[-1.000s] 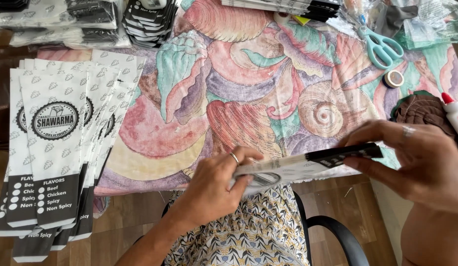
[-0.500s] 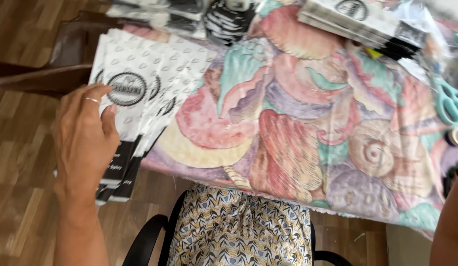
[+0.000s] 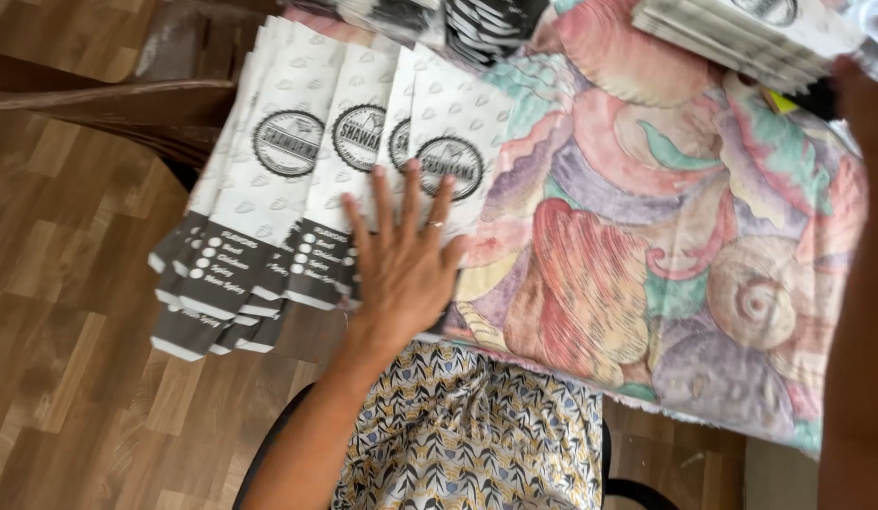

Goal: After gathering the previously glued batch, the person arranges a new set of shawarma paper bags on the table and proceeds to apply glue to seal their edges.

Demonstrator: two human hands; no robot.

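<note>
Flat and spread wide, my left hand (image 3: 404, 253) now presses down on the fanned paper bags (image 3: 297, 198), holding nothing. A moment ago it sat at the left edge of the stack; now it rests on the bag furthest right, so that bag looks newly laid down. These bags lie flat and look empty, hanging over the table edge. The seashell cloth (image 3: 647, 236) covers the table. More bag stacks (image 3: 741, 33) sit at the top. My right hand (image 3: 869, 104) reaches up there; I cannot tell its grip.
</note>
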